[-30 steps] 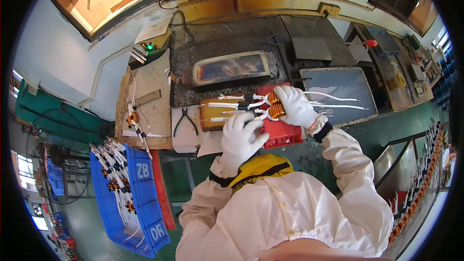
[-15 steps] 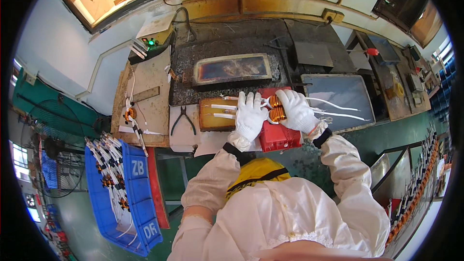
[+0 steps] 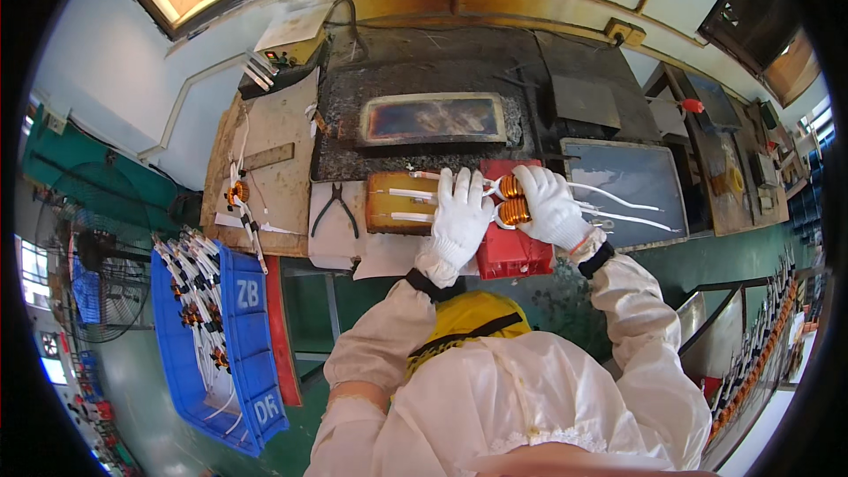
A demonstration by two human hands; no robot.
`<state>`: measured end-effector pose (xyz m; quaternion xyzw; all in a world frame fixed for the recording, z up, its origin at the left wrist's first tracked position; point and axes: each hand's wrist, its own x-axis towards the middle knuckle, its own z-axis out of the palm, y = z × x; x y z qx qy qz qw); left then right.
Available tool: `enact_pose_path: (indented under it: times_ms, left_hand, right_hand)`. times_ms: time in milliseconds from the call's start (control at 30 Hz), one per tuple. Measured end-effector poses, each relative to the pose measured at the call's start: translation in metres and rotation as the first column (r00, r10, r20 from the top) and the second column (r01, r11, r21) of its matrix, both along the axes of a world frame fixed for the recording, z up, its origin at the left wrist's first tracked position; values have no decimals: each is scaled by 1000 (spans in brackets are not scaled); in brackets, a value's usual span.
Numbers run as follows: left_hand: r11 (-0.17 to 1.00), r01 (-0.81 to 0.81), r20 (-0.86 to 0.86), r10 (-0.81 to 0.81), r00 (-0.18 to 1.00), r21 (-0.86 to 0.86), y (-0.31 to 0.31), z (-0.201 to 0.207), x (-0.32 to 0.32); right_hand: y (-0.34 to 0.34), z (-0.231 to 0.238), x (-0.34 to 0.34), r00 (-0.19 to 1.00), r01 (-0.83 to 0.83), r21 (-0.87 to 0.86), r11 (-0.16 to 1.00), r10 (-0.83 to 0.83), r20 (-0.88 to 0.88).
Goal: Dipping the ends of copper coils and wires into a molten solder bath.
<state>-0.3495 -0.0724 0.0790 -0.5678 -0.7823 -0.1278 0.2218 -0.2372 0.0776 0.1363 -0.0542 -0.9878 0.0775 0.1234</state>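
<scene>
Two copper-wound coils (image 3: 513,212) sit side by side between my gloved hands, above a red box (image 3: 516,254). My left hand (image 3: 461,219) lies over the white-sleeved leads (image 3: 412,217) left of the coils, fingers extended and close together, gripping them; the thumb touches the coils' side. The lead ends stick out over a shallow amber-brown tray (image 3: 382,205). My right hand (image 3: 549,208) is curled round the coils' right side. More white leads (image 3: 618,198) run from it toward the right, over a grey tray (image 3: 636,178). The undersides of both grips are hidden.
A dark rectangular solder-like bath (image 3: 433,120) lies behind my hands. Pliers (image 3: 335,210) rest on the left; another coil with leads (image 3: 237,194) lies beyond them. A blue bin (image 3: 256,344) holds several wired coils. A box-shaped unit (image 3: 284,46) stands at back left.
The view has shifted slightly. My hands keep their hold on the coils and leads, with little movement. The green light on the unit at back left no longer shows.
</scene>
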Motion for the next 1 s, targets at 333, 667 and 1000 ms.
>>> enact_pose_path:
  times_ms: [333,667,1000]
  left_hand:
    - [995,-7,105,18,994,-98,7,-5,-7]
    - [1000,11,167,-12,986,6,7,-5,-8]
    - [994,34,211,-55,976,102,7,-16,-12]
  right_hand:
    - [3,3,-5,998,-32,-3,999,32,-46]
    - [1,4,-7,999,-18,3,1000,18,-36]
    - [-3,9,-10,1000,2,26,1000,-2,-10]
